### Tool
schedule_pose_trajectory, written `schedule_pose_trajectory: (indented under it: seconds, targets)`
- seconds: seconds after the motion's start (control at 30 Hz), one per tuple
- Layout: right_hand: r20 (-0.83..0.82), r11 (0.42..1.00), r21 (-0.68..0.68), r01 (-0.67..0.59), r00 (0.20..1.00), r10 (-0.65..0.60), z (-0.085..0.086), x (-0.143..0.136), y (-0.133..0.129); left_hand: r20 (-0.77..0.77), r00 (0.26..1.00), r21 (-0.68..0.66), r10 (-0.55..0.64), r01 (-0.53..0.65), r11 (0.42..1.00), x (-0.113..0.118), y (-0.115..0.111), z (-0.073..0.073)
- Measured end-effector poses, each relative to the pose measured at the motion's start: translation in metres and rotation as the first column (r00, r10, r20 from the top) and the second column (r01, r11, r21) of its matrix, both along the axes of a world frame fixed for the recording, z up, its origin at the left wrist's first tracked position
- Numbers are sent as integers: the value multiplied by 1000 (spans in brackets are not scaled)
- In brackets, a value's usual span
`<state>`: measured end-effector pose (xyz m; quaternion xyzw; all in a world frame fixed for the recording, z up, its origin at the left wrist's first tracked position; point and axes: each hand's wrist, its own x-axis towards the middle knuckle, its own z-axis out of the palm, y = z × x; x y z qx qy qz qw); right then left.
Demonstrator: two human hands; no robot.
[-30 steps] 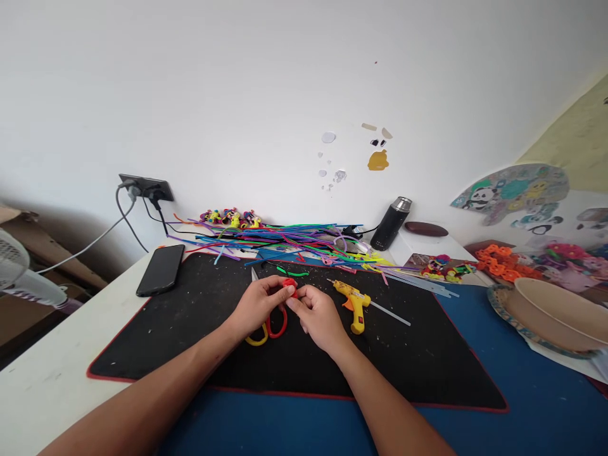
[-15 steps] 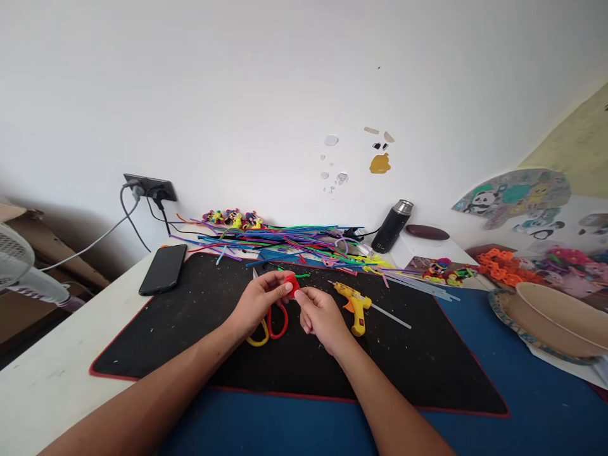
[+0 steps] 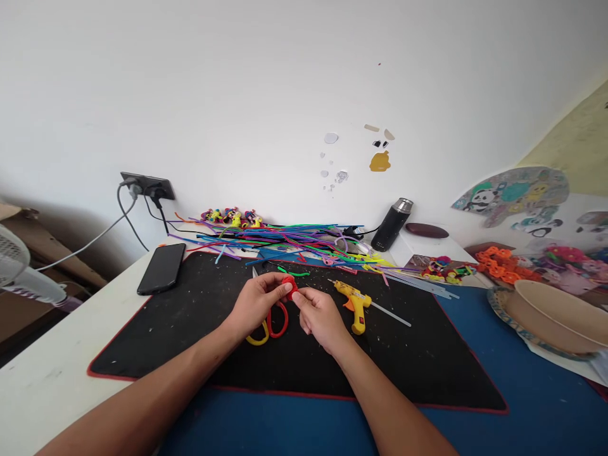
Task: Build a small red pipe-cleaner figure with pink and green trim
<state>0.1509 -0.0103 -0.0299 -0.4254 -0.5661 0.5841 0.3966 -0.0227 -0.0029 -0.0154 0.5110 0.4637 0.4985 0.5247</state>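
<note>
Between the fingertips of both hands is a small red fuzzy piece (image 3: 289, 286), partly covered by the fingers. My left hand (image 3: 256, 302) pinches it from the left, over a pair of scissors (image 3: 278, 322) with one red and one yellow handle loop. From the right, my right hand (image 3: 320, 315) pinches its lower edge, the other fingers curled. A yellow glue gun (image 3: 355, 305) with a clear stick in its back lies right of my right hand. Behind the hands, a short green piece (image 3: 297, 273) rests on the black mat (image 3: 199, 342).
Many coloured pipe cleaners (image 3: 285, 237) lie along the wall, with small colourful figures (image 3: 232, 217) behind them. A phone (image 3: 162, 268) lies at the left, a black flask (image 3: 392, 225) leans at the back right, and a bowl (image 3: 558, 316) stands far right.
The red piece has turned slightly between the fingers and looks rounder. My right hand has shifted a little to the left. Both hands keep their pinch.
</note>
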Motion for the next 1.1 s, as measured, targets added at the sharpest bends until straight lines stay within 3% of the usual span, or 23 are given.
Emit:
schedule_pose_trajectory:
  seconds: [0.37,0.53,0.83,1.1]
  targets:
    - [-79,1000,-31,-3,997,1,-2,-3,0,15,1000,2,18,-18,1000,3,-1,2]
    - [-153,998,-53,16,988,-24,2,-2,-1,104,994,-32,-30,34,999,3,-1,-1]
    - [-107,996,-91,-22,994,12,3,-2,-3,125,991,-92,-45,57,994,4,-1,-6]
    - [-92,994,-102,-29,996,19,4,-2,-3,69,997,-67,-37,42,997,4,-1,-7]
